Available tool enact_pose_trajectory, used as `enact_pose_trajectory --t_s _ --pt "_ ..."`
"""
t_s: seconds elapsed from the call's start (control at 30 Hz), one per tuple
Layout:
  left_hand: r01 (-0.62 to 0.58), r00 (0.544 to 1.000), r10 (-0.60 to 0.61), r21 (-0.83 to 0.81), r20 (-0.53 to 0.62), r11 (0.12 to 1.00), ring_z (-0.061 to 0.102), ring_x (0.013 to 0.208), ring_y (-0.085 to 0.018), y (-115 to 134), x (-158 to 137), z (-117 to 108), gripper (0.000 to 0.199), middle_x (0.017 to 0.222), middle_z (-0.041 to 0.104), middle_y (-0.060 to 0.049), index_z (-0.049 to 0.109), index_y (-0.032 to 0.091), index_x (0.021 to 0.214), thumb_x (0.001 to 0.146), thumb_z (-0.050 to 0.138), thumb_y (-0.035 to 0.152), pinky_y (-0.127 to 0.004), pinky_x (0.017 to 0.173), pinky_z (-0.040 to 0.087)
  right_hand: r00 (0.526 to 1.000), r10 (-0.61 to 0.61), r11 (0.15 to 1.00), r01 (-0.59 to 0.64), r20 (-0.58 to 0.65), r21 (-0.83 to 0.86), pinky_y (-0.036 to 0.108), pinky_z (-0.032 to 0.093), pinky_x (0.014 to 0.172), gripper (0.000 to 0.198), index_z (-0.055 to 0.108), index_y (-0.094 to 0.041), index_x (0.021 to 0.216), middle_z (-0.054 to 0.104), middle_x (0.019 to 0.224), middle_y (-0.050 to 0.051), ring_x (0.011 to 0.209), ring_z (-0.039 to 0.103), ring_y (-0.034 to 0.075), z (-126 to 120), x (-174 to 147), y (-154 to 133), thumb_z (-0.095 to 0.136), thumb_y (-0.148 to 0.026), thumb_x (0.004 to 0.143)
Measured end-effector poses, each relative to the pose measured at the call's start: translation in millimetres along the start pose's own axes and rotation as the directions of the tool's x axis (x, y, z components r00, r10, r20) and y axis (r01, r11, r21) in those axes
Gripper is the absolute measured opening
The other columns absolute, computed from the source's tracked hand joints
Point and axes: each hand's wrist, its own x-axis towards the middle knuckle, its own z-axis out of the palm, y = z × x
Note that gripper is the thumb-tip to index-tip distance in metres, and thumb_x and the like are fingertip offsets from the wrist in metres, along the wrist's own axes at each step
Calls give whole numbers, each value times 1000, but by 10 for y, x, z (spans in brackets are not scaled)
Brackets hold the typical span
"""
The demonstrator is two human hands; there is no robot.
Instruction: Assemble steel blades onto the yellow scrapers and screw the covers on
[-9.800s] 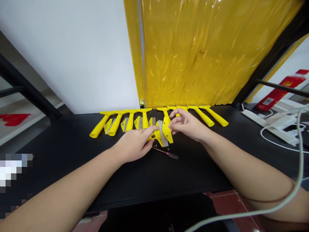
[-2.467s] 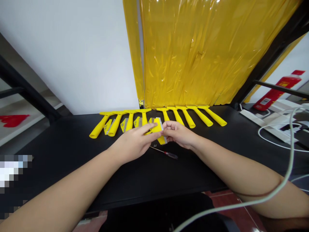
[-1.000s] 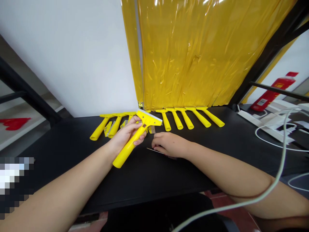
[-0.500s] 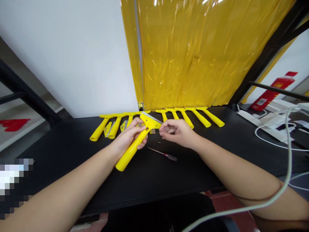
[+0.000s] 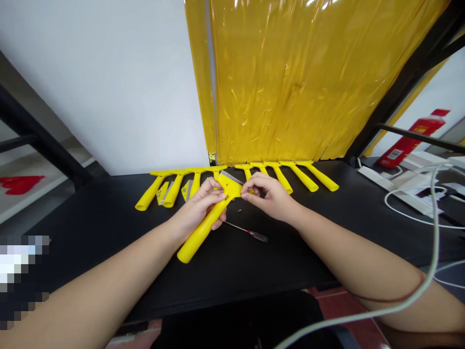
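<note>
A yellow scraper (image 5: 203, 229) with a metal blade along its head is tilted above the black table, its hollow handle end toward me. My left hand (image 5: 201, 203) is closed around its neck, thumb on top and fingers underneath. Against the right corner of the scraper's head, my right hand (image 5: 271, 196) is pinched; whatever sits between its fingertips is too small or hidden to make out. Below the hands lies a screwdriver (image 5: 257, 236) with a clear handle, its tip end partly behind my left fingers. A tiny metal piece (image 5: 240, 211) rests close to it.
Several more yellow scrapers (image 5: 307, 179) line the back of the black table (image 5: 290, 266). Small yellow pieces with metal blades (image 5: 187, 190) lie among those at left. A red bottle (image 5: 410, 140) and white cables (image 5: 434, 213) are at right, one cable looping across my right forearm.
My right fingertips have moved up against the corner of the scraper's head. The scraper has shifted slightly right and turned a little in my left hand.
</note>
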Motion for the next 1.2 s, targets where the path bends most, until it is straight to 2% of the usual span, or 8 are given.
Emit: enact_pose_trajectory --t_s 0.27,0.4,0.47,0.57,0.73,0.83,1.07,1.2 --pt "-11 998 15 71 -56 997 57 39 -10 36 -41 104 29 71 62 8 40 27 100 92 67 28 -17 33 42 948 316 925 -315 30 212 26 30 56 32 54 -21 83 39 67 -9 59 34 10 68 5 98 82 -36 79" --pt "-10 985 31 124 -171 992 58 39 -10 39 -14 102 27 72 61 9 41 26 99 91 67 26 -18 34 44 930 334 932 -351 155 94 26 26 52 32 51 -23 85 36 61 -11 54 31 10 -53 -9 18 78 -40 84" --pt "-19 976 50 145 -213 989 58 39 -10 36 7 79 27 73 61 8 42 26 99 90 67 27 -19 33 44 870 314 949 -304 380 -87 25 30 52 33 54 -22 84 45 63 -8 56 39 10 -145 -35 -84 79 -43 83" --pt "-33 970 67 148 -233 988 59 40 -11 36 32 43 28 74 61 8 41 26 99 89 68 28 -19 33 43 682 396 906 -177 616 -385 27 36 54 37 64 -21 81 63 73 -2 63 53 14 -220 -89 -236 86 -50 72" --pt "-34 962 74 154 -261 988 60 41 -11 43 44 21 29 75 62 7 41 26 100 88 68 28 -19 34 44 635 415 876 -85 652 -474 27 38 54 14 67 -21 75 69 72 0 60 56 14 -202 -128 -315 75 -30 81" --pt "-55 950 102 164 -294 985 60 42 -12 42 45 9 30 74 61 7 42 27 100 87 68 28 -20 36 45 667 377 909 -131 642 -397 25 40 53 10 67 -19 75 68 70 0 58 57 12 -269 -93 -289 71 -24 83" --pt "-93 898 167 194 -408 977 63 47 -14 52 60 -14 31 75 60 5 43 26 100 85 69 29 -21 36 45 891 316 935 -236 326 -264 25 47 57 14 67 -18 83 65 71 0 62 57 13 -492 -15 -110 69 -31 88" --pt "-94 893 166 189 -417 978 62 46 -13 61 58 -5 33 77 61 5 42 26 100 83 70 30 -21 37 46 918 327 932 -273 226 -239 27 49 59 17 67 -18 82 66 74 2 64 58 14 -465 -2 -42 70 -33 87"
